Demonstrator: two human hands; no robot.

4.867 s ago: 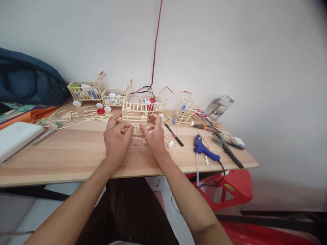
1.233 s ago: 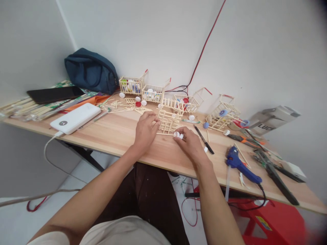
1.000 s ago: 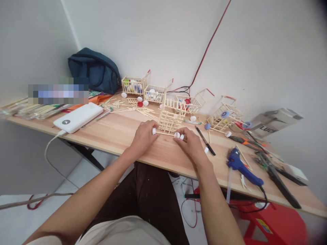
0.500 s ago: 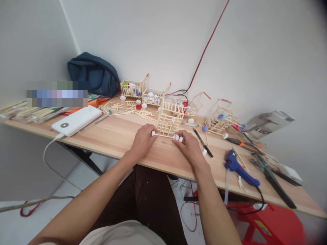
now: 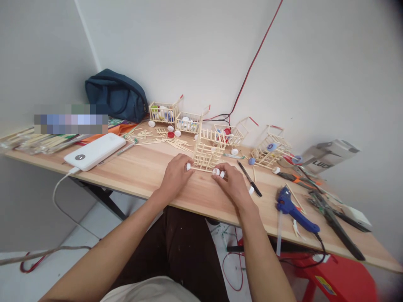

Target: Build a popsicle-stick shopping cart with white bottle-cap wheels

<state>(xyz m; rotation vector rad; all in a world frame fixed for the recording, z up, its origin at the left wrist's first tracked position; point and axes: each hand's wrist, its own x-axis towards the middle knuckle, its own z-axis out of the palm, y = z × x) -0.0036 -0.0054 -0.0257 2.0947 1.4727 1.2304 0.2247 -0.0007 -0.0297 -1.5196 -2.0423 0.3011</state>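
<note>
White caps (image 5: pixel 215 171) between fingers (image 5: pixel 219 180) sit inside table's edge (image 5: pixel 217 217).

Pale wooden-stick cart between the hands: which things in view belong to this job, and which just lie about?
Belong to the job:
pale wooden-stick cart
white round cap in the left hand
two white round caps at the right hand
probably the blue plastic glue gun and loose pale wooden sticks

Apparently just lying about:
dark-blue fabric bag
white rectangular power bank
</note>
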